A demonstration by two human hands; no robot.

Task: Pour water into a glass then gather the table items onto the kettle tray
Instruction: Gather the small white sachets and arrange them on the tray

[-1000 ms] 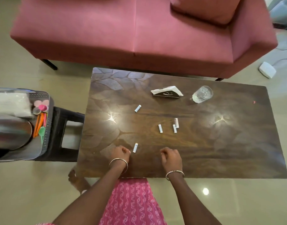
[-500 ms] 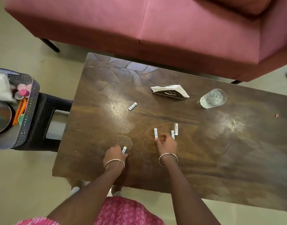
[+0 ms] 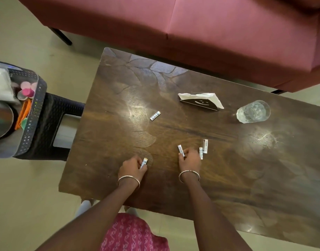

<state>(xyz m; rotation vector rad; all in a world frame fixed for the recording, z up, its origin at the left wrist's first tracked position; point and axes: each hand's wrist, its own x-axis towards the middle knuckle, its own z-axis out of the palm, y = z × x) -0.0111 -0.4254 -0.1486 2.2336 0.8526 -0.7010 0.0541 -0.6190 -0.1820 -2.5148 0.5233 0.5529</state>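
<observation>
Head view: the left hand (image 3: pixel 133 167) curls round a packet (image 3: pixel 144 163) near the table's (image 3: pixel 105 142) front edge. The right hand (image 3: pixel 190 160) pinches a second packet (image 3: pixel 181 150), with a packet pair (image 3: pixel 205 146) just beside it. The glass (image 3: pixel 253 111) stands near the napkin holder (image 3: pixel 201 102). The tray (image 3: pixel 35 115) sits left, off the table.

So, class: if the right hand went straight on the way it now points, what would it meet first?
Probably the napkin holder, past the sachet that the right hand pinches; only bare table shows between, though depth is unclear.
</observation>
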